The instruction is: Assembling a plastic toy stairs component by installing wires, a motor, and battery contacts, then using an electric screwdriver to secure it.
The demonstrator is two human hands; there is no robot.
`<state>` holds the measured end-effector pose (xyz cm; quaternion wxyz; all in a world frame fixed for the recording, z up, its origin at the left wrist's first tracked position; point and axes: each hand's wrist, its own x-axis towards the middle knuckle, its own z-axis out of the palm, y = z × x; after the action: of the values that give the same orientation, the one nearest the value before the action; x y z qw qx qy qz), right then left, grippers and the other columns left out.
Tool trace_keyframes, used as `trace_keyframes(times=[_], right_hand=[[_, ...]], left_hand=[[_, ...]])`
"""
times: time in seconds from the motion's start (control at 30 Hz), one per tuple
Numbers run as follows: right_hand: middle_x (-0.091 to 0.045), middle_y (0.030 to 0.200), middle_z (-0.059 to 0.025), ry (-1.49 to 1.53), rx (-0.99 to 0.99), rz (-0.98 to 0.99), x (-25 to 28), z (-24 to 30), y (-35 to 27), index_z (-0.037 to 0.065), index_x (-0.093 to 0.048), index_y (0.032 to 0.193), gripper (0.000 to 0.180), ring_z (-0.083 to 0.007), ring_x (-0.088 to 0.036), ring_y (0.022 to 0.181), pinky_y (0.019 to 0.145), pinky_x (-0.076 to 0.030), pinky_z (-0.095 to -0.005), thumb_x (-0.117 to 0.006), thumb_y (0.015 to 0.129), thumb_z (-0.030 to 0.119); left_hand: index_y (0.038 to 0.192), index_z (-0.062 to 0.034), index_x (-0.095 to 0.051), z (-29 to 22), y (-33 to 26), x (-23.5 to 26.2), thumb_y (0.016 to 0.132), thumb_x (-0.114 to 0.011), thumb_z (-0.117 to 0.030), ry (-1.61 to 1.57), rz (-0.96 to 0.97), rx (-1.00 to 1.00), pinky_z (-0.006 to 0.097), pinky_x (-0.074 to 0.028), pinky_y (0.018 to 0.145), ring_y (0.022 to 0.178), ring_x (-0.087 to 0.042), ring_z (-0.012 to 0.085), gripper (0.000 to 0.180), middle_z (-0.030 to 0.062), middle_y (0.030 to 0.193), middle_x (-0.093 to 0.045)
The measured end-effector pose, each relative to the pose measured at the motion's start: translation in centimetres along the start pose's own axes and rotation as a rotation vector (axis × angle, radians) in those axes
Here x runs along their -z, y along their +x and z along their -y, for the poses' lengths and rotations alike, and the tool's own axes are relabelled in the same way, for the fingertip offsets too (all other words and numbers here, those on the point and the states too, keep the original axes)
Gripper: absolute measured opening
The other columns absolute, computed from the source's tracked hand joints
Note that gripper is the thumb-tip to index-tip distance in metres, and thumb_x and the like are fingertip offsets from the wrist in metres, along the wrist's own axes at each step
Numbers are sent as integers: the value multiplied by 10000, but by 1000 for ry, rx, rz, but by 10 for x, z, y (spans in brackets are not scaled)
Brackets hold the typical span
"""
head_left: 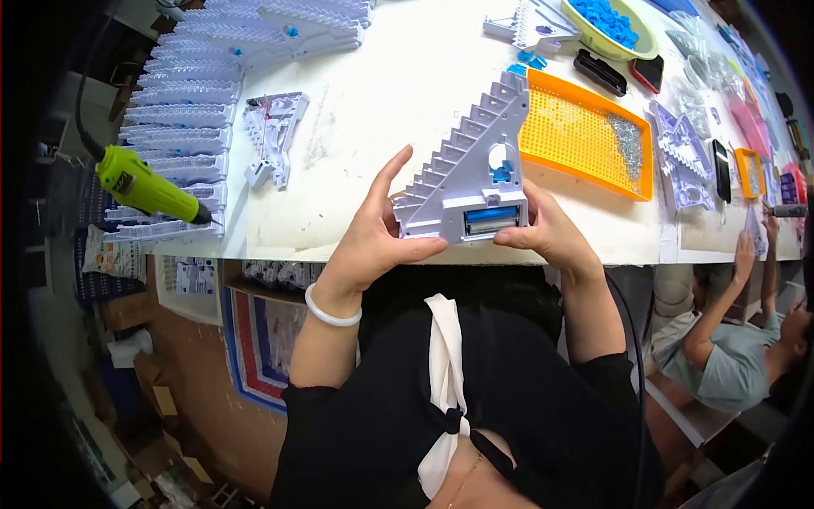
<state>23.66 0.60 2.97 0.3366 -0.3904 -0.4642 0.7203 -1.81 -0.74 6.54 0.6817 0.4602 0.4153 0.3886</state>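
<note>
Between my hands, at the table's near edge, is a pale lavender plastic housing [465, 161], triangular with a stepped slanting side. Its battery compartment [493, 222] faces up uncovered, with a blue and a silver battery side by side. Above that, a blue part [502, 172] shows in a rounded opening. My left hand [370, 233] grips the lower left corner, thumb along the bottom edge and index finger stretched away from it. My right hand [553, 227] holds the lower right corner, its thumb by the compartment's end. The fingers under the housing are hidden.
Rows of stepped housings [182, 136] fill the left side, with a green electric screwdriver [148, 182] hanging over them. Another housing [275, 136] lies nearby. An orange tray [564, 127] holds screws; behind it stands a bowl [649, 42] of blue parts. A co-worker [733, 348] sits at right.
</note>
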Motion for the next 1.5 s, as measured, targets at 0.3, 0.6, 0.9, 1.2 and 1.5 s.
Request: trace_keyframes(times=[0.3, 0.6, 0.9, 1.2, 1.5], right_hand=[[-585, 1280, -88, 60, 25, -69, 0, -4, -10, -27, -399, 1430, 1037, -176, -556, 1179, 1041, -430, -316, -950, 613, 295], [-584, 1251, -108, 120, 92, -117, 10, -13, -12, -24, -451, 1347, 876, -182, -572, 1171, 1033, -449, -315, -928, 666, 250], [-596, 1221, -144, 167, 38, -120, 13, -18, -21, -57, -453, 1323, 936, -208, -609, 1128, 981, -513, -332, -922, 652, 395], [-634, 1187, -135, 195, 47, -53, 11, -13, -24, -63, -462, 1347, 790, -193, -640, 1078, 938, -547, -328, -861, 770, 299], [-635, 1182, -119, 108, 38, -271, -15, -9, -17, -57, -496, 1321, 607, -167, -632, 1049, 919, -535, -305, -789, 864, 216]], left_hand=[[1562, -19, -185, 0, 6, -5, 725, -819, 29, -27, 16, 50, 284, -514, 887, 1084, -626, 203, 1051, 191, 1255, -589], [1533, -31, -305, -1, 12, -11, 719, -784, 89, 14, 31, 19, 277, -480, 971, 1155, -596, 184, 952, 127, 1342, -554], [1513, 23, -284, 0, 16, -16, 757, -799, 32, 41, 27, 69, 294, -533, 900, 1066, -647, 203, 915, 172, 1223, -621], [1508, 29, -299, 6, 12, -21, 759, -797, 32, 40, 14, 63, 293, -541, 891, 1056, -653, 207, 899, 181, 1226, -617], [1499, 35, -304, 11, 9, -19, 766, -792, 43, 76, -30, 35, 291, -520, 933, 1141, -609, 204, 881, 185, 1305, -562]])
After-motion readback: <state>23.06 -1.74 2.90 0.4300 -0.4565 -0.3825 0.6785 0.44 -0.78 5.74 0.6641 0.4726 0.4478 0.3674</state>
